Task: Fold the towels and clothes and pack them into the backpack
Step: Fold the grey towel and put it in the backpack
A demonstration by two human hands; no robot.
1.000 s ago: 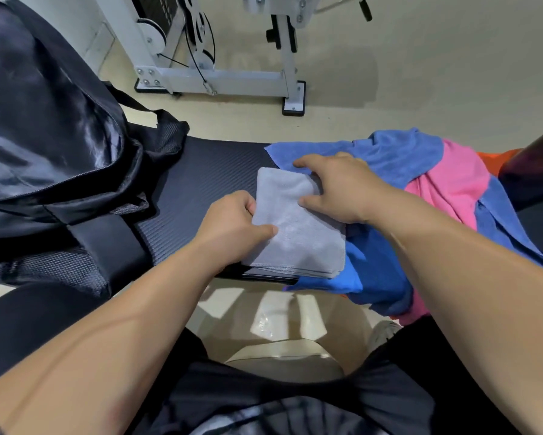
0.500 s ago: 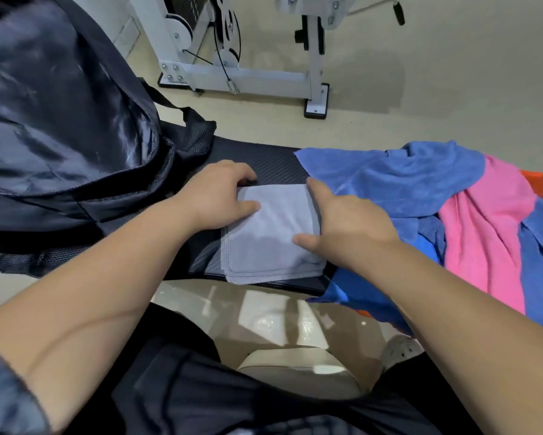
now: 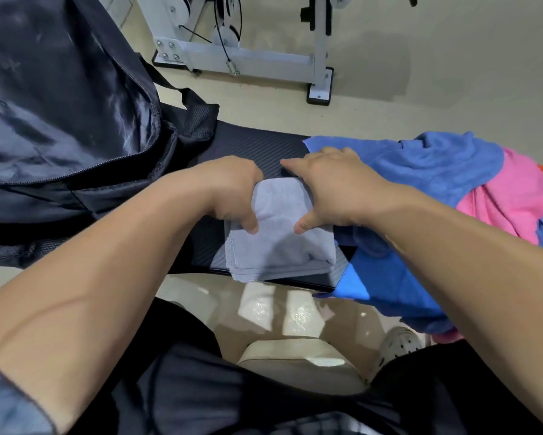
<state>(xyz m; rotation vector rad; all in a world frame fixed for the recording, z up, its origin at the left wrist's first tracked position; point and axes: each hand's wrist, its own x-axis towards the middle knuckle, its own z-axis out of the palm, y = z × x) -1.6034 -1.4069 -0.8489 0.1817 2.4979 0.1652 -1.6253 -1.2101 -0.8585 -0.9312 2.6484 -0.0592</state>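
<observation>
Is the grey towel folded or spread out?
Folded: the grey towel shows stacked layered edges; left hand and right hand hold it.

The folded grey towel [image 3: 279, 246] is a small layered rectangle, pinched at its sides by the left hand [image 3: 229, 189] and right hand [image 3: 333, 186]. Left of that grip the black backpack [image 3: 59, 105] gapes unzipped. Right of it, blue and pink cloths [image 3: 436, 164] lie crumpled.

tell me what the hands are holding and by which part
Both hold the folded grey towel: the left hand grips its left side and the right hand its right side, thumbs on top.
</observation>
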